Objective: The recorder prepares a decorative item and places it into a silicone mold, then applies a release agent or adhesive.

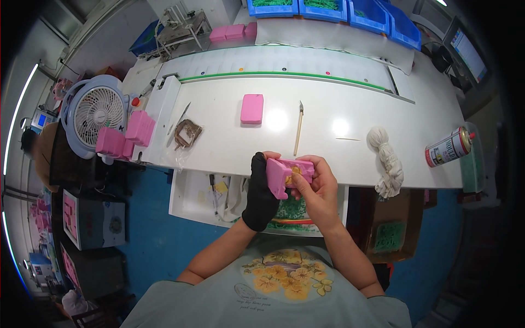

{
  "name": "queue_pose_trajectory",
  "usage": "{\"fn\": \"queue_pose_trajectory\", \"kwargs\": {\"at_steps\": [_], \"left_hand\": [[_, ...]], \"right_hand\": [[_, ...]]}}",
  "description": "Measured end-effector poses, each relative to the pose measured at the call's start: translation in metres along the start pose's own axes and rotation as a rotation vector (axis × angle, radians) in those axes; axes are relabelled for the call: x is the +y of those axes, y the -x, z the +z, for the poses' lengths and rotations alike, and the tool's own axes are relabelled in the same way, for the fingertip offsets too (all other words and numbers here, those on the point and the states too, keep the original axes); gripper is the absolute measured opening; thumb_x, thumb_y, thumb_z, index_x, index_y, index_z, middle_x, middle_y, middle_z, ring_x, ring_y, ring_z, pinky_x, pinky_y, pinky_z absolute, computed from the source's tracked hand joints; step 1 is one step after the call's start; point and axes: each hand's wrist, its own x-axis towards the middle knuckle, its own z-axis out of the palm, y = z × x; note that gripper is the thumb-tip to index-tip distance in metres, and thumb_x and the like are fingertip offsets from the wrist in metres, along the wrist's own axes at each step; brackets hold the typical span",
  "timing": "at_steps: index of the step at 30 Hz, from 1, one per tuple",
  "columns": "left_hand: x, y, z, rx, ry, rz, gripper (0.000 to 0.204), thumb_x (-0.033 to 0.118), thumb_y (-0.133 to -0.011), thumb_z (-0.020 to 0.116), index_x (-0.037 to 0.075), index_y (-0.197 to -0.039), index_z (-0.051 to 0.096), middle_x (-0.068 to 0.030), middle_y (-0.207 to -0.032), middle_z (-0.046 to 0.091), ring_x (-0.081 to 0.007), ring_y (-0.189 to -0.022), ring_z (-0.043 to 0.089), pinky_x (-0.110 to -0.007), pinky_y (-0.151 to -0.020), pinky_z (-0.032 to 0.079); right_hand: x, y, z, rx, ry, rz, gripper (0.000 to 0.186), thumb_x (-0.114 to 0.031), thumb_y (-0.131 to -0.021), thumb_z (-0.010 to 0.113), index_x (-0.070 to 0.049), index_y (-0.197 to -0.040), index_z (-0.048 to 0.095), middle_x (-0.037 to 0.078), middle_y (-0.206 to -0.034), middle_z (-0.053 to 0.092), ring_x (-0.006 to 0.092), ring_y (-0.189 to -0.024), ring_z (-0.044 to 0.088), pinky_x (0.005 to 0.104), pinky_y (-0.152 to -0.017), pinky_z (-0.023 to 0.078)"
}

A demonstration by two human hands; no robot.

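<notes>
Over the table's front edge, both hands hold a pink mould (277,176) that looks like rubber, with a cut-out lower edge. My left hand (257,199), in a black glove with bare fingertips, is closed around its left side. My bare right hand (320,191) grips the right side, the thumb pressing by a small yellowish piece (296,170) in the mould. That piece is partly covered by the thumb. Beyond the hands, a closed pink block (252,109) lies on the white table (219,117). A thin brush-like tool (299,128) with a wooden handle lies right of it.
An open drawer (188,199) under the hands holds a pen and green bits. A brown frame-shaped lump (187,134) and pink blocks (140,128) by a fan (98,115) are left. Rightward lie a stick (348,139), a white cloth bundle (386,164) and a spray can (449,146).
</notes>
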Motion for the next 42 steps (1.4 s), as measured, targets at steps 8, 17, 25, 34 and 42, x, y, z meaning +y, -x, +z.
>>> {"fn": "queue_pose_trajectory", "kwargs": {"at_steps": [8, 17, 25, 34, 42], "left_hand": [[-0.002, -0.001, 0.001, -0.008, 0.155, -0.09, 0.032, 0.011, -0.093, 0.056, 0.01, -0.122, 0.042, -0.004, -0.106, 0.047, -0.0104, -0.089, 0.052, -0.024, -0.074, 0.048], [-0.005, 0.0, 0.0, 0.034, -0.003, -0.076, 0.036, 0.007, -0.088, 0.054, 0.009, -0.122, 0.043, -0.0038, -0.109, 0.045, -0.0117, -0.093, 0.05, -0.025, -0.078, 0.047], [-0.004, 0.001, 0.002, 0.016, -0.083, -0.017, 0.034, 0.008, -0.089, 0.054, 0.008, -0.122, 0.042, -0.004, -0.108, 0.046, -0.0108, -0.093, 0.05, -0.024, -0.079, 0.046], [0.0, 0.004, 0.004, 0.064, -0.031, -0.044, 0.031, 0.003, -0.088, 0.057, 0.008, -0.116, 0.045, -0.0023, -0.102, 0.049, -0.01, -0.091, 0.051, -0.024, -0.077, 0.046], [-0.004, 0.002, -0.001, 0.065, 0.005, -0.086, 0.026, 0.001, -0.087, 0.059, 0.009, -0.108, 0.046, -0.0009, -0.094, 0.052, -0.0086, -0.084, 0.054, -0.025, -0.075, 0.048]], "right_hand": [[-0.002, -0.001, 0.002, 0.03, 0.018, 0.016, 0.026, -0.004, -0.096, 0.058, 0.001, -0.119, 0.048, 0.009, -0.096, 0.065, 0.0081, -0.074, 0.063, 0.0202, -0.062, 0.052], [0.006, 0.0, 0.004, 0.082, -0.021, -0.028, 0.02, -0.015, -0.101, 0.053, 0.003, -0.109, 0.049, 0.012, -0.091, 0.066, 0.0117, -0.07, 0.066, 0.0225, -0.06, 0.056], [0.006, 0.001, 0.005, 0.165, 0.004, -0.063, 0.02, -0.016, -0.101, 0.053, 0.003, -0.099, 0.055, 0.008, -0.08, 0.065, 0.01, -0.063, 0.064, 0.0227, -0.057, 0.054], [0.001, 0.002, 0.007, 0.155, 0.279, -0.135, 0.014, -0.011, -0.098, 0.058, 0.002, -0.096, 0.058, 0.004, -0.07, 0.064, 0.0072, -0.059, 0.061, 0.0213, -0.052, 0.049], [0.0, 0.003, 0.005, 0.11, 0.31, -0.151, 0.027, -0.019, -0.103, 0.05, 0.003, -0.094, 0.06, 0.006, -0.069, 0.066, 0.0102, -0.057, 0.064, 0.0238, -0.051, 0.051]]}}
